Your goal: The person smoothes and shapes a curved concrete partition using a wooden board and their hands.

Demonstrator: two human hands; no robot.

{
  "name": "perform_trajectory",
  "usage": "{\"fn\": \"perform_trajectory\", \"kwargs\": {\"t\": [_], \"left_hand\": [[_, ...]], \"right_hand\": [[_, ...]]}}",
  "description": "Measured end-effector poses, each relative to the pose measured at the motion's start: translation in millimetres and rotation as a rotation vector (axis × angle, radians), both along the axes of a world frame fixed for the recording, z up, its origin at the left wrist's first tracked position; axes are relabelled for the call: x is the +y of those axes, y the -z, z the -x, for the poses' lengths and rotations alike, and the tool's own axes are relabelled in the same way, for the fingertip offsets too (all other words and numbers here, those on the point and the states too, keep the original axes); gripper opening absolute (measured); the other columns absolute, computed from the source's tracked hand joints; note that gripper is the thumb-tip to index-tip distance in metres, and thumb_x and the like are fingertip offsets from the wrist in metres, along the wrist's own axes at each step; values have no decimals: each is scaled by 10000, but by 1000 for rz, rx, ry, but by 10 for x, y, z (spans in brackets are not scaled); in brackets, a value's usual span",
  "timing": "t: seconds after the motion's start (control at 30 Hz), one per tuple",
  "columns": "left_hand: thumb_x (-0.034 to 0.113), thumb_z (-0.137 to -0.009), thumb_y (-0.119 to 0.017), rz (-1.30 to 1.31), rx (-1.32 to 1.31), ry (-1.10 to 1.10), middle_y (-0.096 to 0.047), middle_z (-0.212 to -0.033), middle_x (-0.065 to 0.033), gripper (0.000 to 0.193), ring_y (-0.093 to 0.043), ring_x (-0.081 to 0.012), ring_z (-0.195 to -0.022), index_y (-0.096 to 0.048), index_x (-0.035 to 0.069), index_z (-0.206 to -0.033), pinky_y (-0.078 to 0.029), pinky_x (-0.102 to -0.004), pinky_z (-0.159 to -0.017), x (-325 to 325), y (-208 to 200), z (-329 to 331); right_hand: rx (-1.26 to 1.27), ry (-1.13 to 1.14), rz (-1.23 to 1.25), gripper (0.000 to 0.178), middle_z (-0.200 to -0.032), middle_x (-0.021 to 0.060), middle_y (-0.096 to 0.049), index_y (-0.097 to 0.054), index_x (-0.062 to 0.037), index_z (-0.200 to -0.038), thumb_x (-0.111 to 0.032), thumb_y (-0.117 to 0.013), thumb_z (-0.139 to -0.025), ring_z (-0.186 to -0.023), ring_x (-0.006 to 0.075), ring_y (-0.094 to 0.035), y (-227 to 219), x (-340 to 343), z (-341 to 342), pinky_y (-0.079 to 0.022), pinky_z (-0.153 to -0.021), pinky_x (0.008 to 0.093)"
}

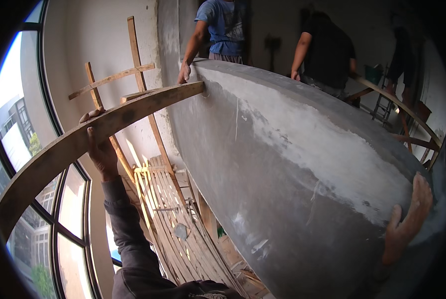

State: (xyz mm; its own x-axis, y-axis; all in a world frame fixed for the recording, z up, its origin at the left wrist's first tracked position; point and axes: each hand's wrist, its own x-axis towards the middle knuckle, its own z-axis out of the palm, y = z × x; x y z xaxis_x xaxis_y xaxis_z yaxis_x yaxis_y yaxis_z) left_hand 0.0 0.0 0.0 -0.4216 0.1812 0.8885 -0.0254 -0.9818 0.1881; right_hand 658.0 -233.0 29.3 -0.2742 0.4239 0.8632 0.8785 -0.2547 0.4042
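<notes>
My left hand (101, 149), at the end of a raised dark sleeve, is closed round a long wooden board (128, 113), fingers over its top edge and thumb on the near face. The board slopes from the lower left up to a grey plastered half wall (223, 134), where its far end reaches the wall's upper edge. My right hand (410, 219) lies against the right end of that wall, fingers stretched out, holding nothing. A broad band of pale, patchy plaster (302, 142) runs along the wall's upper face.
Behind the wall stands a person in a blue shirt (223, 30), one hand at the wall's top. Another, in black (327, 50), bends away. Upright timbers (135, 52) lean left. Below is a plank platform (183, 234); large windows (58, 229) line the left side.
</notes>
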Motion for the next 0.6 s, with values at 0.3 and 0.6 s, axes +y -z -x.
{"fn": "perform_trajectory", "kwargs": {"t": [0.3,0.6], "left_hand": [[307,-1025,-594,-8,14,-24,-618,-1317,-155,482,-554,-327,-1325,-494,26,-1404,-332,-500,-1211,20,-26,3],[352,-1028,-589,-5,17,-61,-620,-1329,-163,510,-568,-318,-1307,-501,23,-1407,-348,-489,-1199,20,-24,-17]], "right_hand": [[-62,52,4,484,-1469,182,-571,-476,57,-1467,-139,-451,-1025,-1412,376,-483,16,17,-17,-323,-1203,552],[-64,48,0,498,-1474,182,-567,-487,51,-1465,-138,-468,-1004,-1412,373,-484,20,24,-49,-332,-1200,551]]}}
